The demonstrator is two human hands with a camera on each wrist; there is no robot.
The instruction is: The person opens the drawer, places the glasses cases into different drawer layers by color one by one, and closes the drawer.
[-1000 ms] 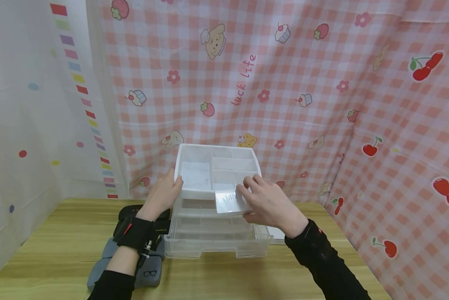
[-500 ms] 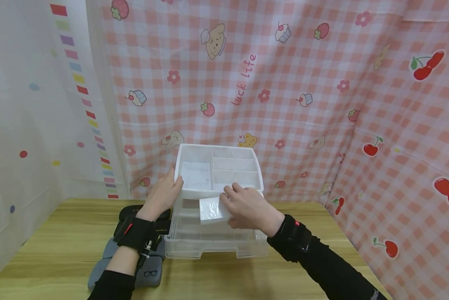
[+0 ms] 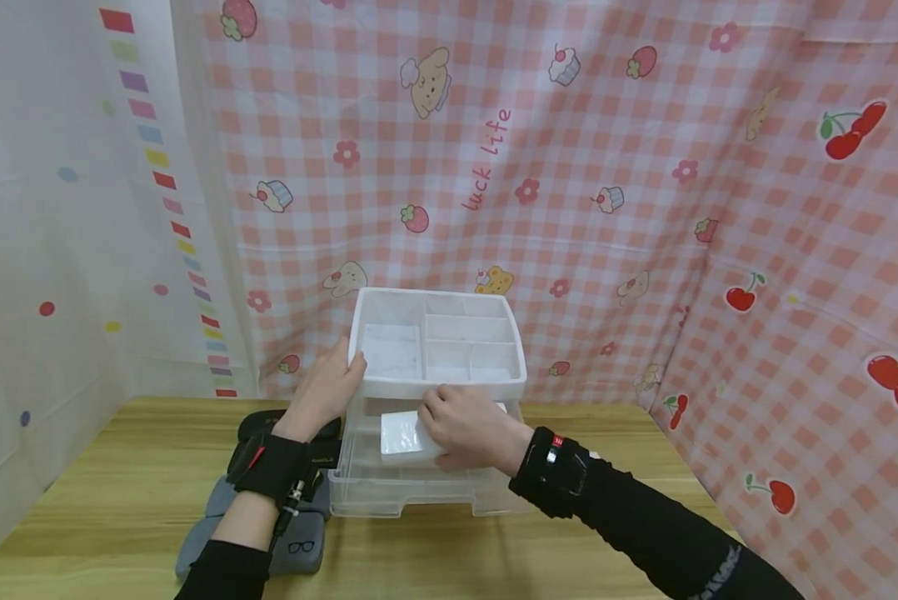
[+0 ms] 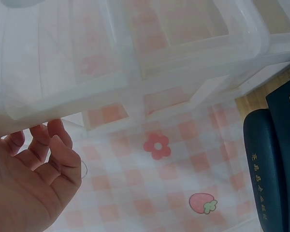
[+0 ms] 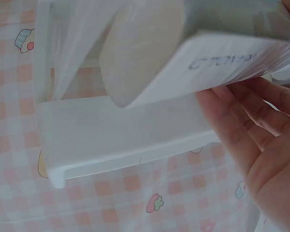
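A white storage organizer (image 3: 437, 390) stands on the table, with a divided tray on top and see-through drawers below. Its clear drawer (image 3: 365, 497) is pulled out toward me. My left hand (image 3: 323, 387) grips the left rim of the top tray, thumb at the front corner; curled fingers (image 4: 60, 130) show along the edge in the left wrist view. Over the pulled-out drawer, my right hand (image 3: 475, 429) holds a white plastic-wrapped packet (image 3: 401, 437). Dark lettering runs along the packet (image 5: 217, 63) in the right wrist view, and its end is rounded. The hand hides its right part.
Left of the organizer lie grey cases (image 3: 291, 537), one with a glasses print, and black cases (image 3: 257, 425) behind them. A dark case (image 4: 263, 169) with gold lettering also shows in the left wrist view. Checked cloth (image 3: 606, 250) hangs close behind the organizer.
My right hand has carried the packet left and down, from the tray's front right corner to over the pulled-out drawer. My left hand has stayed in place.
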